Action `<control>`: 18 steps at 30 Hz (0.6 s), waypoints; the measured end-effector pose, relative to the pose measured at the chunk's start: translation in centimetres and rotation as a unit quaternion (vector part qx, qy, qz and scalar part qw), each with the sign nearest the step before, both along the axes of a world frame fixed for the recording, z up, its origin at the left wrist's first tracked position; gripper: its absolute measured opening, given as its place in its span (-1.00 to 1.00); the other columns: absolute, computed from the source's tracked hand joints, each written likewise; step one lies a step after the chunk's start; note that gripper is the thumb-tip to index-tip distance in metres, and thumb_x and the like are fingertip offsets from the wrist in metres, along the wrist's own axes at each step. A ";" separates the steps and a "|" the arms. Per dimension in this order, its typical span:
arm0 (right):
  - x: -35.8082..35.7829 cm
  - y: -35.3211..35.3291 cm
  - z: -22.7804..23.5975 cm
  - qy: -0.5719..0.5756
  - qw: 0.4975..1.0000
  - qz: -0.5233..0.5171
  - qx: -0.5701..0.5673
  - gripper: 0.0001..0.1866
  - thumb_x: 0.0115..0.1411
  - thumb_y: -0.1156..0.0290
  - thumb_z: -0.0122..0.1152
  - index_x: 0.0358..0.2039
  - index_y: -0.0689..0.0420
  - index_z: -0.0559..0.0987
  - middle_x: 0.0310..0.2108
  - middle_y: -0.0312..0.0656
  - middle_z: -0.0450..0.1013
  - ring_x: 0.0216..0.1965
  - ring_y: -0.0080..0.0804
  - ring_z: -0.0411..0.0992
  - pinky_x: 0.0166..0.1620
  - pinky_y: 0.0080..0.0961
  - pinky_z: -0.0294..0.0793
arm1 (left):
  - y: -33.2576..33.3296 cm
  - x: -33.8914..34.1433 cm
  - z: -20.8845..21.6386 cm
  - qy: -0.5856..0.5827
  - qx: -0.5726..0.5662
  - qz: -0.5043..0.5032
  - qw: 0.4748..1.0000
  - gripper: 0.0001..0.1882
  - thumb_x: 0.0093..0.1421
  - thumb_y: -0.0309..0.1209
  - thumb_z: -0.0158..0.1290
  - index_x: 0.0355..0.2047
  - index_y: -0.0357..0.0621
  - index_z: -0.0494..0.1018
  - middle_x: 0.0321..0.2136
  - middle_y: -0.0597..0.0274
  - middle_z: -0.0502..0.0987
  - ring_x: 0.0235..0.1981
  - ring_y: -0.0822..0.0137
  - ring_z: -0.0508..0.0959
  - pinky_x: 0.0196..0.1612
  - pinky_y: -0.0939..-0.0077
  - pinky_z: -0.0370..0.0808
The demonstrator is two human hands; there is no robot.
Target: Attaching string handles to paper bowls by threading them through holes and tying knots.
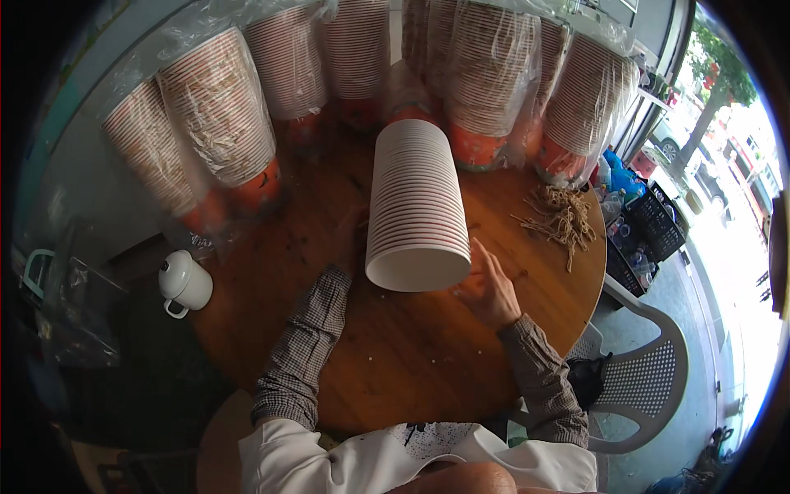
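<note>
The right hand (490, 290) was open, fingers loosely spread just beside the rim of 1 long stack of white cups (416, 198); contact could not be told. The left hand (357, 235) was dim at the stack's left side, its grip unclear. The stack was over the wooden table's (395, 362) middle, open end toward the person, left of the tan strings (564, 222).

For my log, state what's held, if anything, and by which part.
Cannot be told: the right hand is open beside the near end of the cups; the left hand is shadowed.
</note>
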State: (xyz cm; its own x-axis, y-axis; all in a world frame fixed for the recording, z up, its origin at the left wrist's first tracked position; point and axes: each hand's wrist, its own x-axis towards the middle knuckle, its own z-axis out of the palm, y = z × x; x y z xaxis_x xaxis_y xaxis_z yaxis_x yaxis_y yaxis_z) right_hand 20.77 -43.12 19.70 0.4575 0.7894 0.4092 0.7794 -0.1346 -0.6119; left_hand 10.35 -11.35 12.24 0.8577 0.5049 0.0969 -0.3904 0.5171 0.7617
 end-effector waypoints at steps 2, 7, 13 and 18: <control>-0.2 1.2 -0.8 0.015 0.999 -0.002 -0.029 -0.26 0.29 0.14 0.04 0.34 0.14 -0.02 -0.30 0.07 0.52 -0.36 -0.05 0.54 -0.29 -0.20 0.52 | -0.4 -0.5 -0.9 0.033 0.053 0.053 0.997 -0.50 0.35 -0.09 -0.19 0.08 -0.24 0.38 -0.08 0.17 0.50 -0.03 0.29 0.47 0.05 0.38 0.39; 1.1 4.9 -2.3 0.023 0.997 -0.064 -0.045 -0.31 0.20 0.44 -0.10 0.30 0.25 -0.09 -0.48 0.22 0.48 -0.43 0.17 0.48 -0.36 0.00 0.43 | -4.4 -3.0 -2.4 0.037 0.316 0.192 0.929 -0.35 0.30 0.01 -0.05 0.16 -0.29 0.25 0.03 0.11 0.43 0.02 0.28 0.45 0.09 0.36 0.38; 2.7 8.0 -2.4 0.033 0.988 -0.145 -0.048 -0.43 0.31 0.29 -0.15 0.26 0.21 0.01 -0.42 0.21 0.50 -0.35 0.18 0.49 -0.29 -0.01 0.43 | -6.5 -3.5 0.8 0.270 0.492 0.233 0.794 -0.45 0.32 -0.29 -0.01 0.22 -0.34 0.16 0.11 0.00 0.37 0.11 0.16 0.41 0.12 0.37 0.35; 4.8 7.7 -3.8 0.075 0.989 -0.122 0.034 -0.55 0.30 0.29 -0.08 0.18 0.06 0.18 -0.25 0.15 0.50 -0.20 0.14 0.47 -0.19 -0.05 0.44 | -7.1 -0.4 1.7 0.137 0.551 0.351 0.744 -0.53 0.31 -0.39 -0.04 0.17 -0.38 0.23 0.10 -0.10 0.39 0.09 0.08 0.42 0.13 0.32 0.33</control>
